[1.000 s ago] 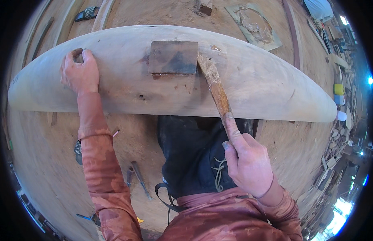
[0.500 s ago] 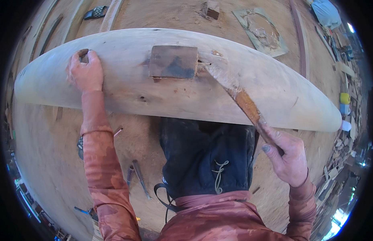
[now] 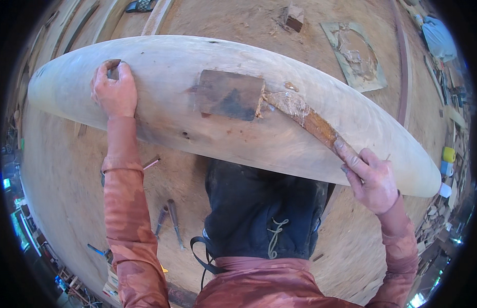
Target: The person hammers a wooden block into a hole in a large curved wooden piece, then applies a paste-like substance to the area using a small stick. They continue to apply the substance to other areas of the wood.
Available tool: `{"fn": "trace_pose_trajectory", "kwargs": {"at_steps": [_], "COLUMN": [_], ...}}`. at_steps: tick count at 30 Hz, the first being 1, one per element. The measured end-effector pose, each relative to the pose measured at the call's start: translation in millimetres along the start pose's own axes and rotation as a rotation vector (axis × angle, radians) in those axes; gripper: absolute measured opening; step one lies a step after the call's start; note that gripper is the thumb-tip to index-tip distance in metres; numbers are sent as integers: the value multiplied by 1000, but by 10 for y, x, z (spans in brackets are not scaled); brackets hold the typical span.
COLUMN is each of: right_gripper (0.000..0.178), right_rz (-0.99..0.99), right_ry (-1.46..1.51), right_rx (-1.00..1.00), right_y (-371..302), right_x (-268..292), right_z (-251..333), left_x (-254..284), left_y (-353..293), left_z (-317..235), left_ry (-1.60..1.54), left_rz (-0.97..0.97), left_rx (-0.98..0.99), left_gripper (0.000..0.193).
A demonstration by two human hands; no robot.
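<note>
A long, pale wooden piece with tapered ends (image 3: 161,113) lies across my lap. Set into its middle is a dark rectangular wood patch (image 3: 230,95), with brown paste along its right edge. My right hand (image 3: 374,179) grips a long, flat spatula (image 3: 320,128), stained brown and smeared with whitish paste. The spatula's tip touches the wood beside the patch's right edge. My left hand (image 3: 115,90) rests on the pale wood left of the patch, fingers curled around something small and brown that I cannot make out. A blob of paste (image 3: 291,87) sits above the spatula tip.
Beyond the wood lie a paste-smeared board (image 3: 354,56) and a small wood block (image 3: 295,18). Two chisel-like tools (image 3: 174,223) lie on the ground to my left. Long timbers (image 3: 405,66) and a yellow container (image 3: 449,154) are at the right.
My right hand has risen and the spatula has swung to a flatter angle, its tip staying by the patch's right edge. The view has tilted slightly. My left hand keeps its place on the wood.
</note>
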State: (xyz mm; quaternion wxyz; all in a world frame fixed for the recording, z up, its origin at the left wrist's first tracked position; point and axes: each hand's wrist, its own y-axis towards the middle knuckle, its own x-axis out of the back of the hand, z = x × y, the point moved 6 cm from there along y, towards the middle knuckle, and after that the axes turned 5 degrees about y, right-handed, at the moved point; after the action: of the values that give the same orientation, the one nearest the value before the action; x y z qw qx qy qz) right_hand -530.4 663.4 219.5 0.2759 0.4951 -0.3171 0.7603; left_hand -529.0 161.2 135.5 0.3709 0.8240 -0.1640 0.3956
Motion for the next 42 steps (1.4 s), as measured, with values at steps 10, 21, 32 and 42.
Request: {"fn": "trace_pose_trajectory", "kwargs": {"at_steps": [10, 21, 32, 42], "right_gripper": [62, 45, 31, 28], "right_rz": [99, -221, 84, -10], "right_ry": [-85, 417, -113, -161], "right_rx": [-52, -603, -688, -498], "right_y": [-296, -587, 1495, 1903], "right_x": [372, 904, -778, -1382], "right_z": [114, -1233, -4085, -4778], "left_x": [-34, -15, -88, -28], "left_y": [12, -40, -13, -15], "left_z": [15, 8, 353, 566], "left_ry": [36, -15, -62, -220], "left_rz": [-29, -40, 47, 103], "left_rx": [-36, -26, -54, 11], "left_gripper": [21, 19, 24, 22]}}
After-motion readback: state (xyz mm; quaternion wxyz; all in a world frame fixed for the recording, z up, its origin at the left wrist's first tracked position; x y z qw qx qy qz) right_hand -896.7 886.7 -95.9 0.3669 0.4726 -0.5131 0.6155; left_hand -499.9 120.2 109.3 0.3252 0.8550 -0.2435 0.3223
